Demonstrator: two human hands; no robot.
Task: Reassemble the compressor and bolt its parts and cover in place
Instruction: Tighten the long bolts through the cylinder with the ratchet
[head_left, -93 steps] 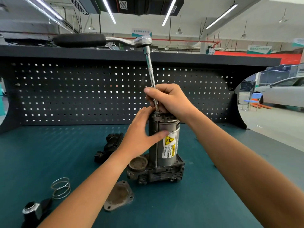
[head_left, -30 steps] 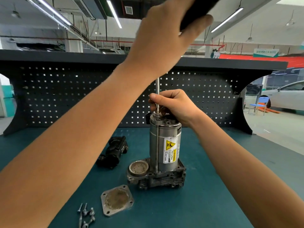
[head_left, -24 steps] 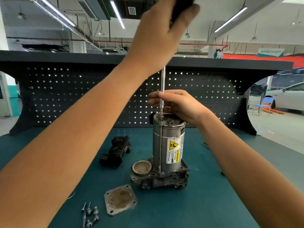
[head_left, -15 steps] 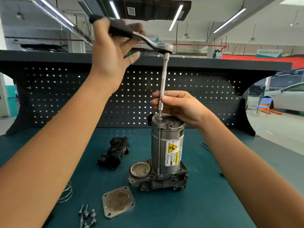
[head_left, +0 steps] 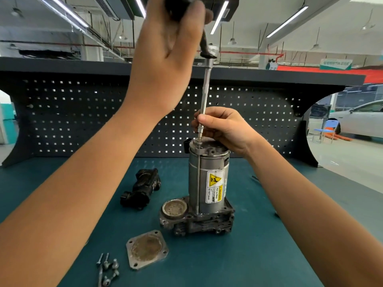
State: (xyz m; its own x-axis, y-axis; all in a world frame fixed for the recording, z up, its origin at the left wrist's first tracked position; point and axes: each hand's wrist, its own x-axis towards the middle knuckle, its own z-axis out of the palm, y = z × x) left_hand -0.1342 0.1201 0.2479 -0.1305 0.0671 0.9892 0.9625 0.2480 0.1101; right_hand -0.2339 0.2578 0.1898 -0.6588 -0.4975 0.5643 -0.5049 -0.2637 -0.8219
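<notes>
Your loose bolts (head_left: 107,268) lie on the bench well below your left hand (head_left: 165,59). The black valve block (head_left: 143,188) is beyond them, and the square cover plate (head_left: 147,248) is just to their right. That left hand is raised high, its fingers wrapped round the dark handle of the ratchet (head_left: 204,43). From the ratchet's head, the extension bar (head_left: 205,94) drops to the top of the upright compressor (head_left: 207,179). Your right hand (head_left: 226,129) sits over that top, thumb and fingers pinching the bar's lower end.

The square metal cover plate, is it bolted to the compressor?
No, the square metal plate lies loose on the teal benchtop.
</notes>
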